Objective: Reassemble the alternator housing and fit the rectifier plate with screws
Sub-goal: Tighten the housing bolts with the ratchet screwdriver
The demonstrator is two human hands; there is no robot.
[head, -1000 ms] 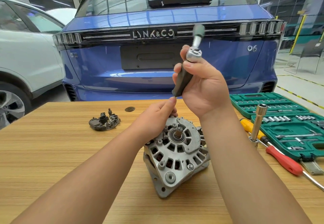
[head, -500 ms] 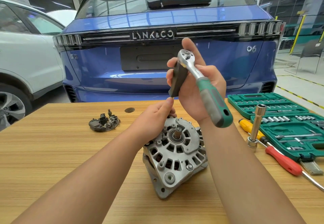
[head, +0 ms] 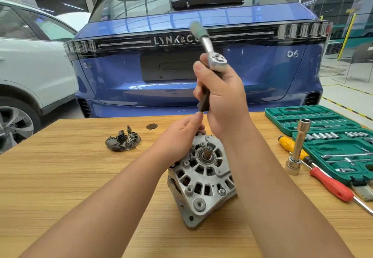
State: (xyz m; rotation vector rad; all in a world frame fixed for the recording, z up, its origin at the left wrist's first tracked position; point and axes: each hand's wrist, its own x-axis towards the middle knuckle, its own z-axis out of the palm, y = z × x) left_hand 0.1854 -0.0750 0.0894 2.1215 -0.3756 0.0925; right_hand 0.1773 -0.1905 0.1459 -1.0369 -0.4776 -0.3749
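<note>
Right hand (head: 224, 100) gripping ratchet (head: 214, 56) with dark socket above alternator housing (head: 201, 179), left hand (head: 181, 136) pinching beneath the socket's tip; risk: misaligned socket slipping, tipping housing.

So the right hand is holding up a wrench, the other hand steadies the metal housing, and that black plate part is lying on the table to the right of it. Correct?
Almost. The head view shows the black plate part lying left of the housing, not right. The rest holds: right hand, wrench, left hand.

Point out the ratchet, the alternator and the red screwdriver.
ratchet (head: 217, 61): head view, on its metal head.
alternator (head: 201, 179): head view, on its vented front housing.
red screwdriver (head: 331, 185): head view, on its handle.
</note>
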